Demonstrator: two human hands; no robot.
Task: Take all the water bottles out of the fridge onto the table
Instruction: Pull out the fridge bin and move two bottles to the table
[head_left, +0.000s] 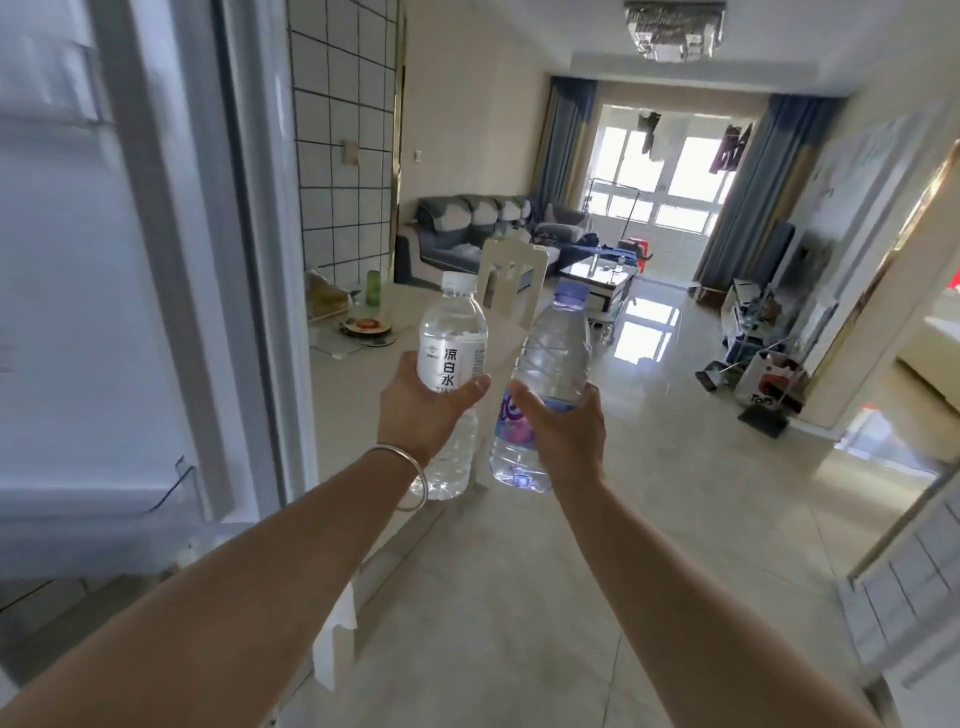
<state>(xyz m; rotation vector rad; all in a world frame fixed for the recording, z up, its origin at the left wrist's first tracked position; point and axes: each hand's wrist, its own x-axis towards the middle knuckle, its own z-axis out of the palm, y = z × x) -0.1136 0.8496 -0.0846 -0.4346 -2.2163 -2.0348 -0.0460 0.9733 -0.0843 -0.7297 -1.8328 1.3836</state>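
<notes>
My left hand grips a clear water bottle with a white cap and a white label with black characters. My right hand grips a second clear bottle with a pale blue cap and a pink and blue label. Both bottles are held upright in the air side by side, close together, in front of me. The open fridge door stands at my left, its inner shelves white. A glass-topped dining table lies just beyond the door, below the bottles.
On the table's far end sit a plate of food, a green cup and a wrapped item. A white chair stands behind the table. Tiled floor leads to a sofa and coffee table. Boxes clutter the right wall.
</notes>
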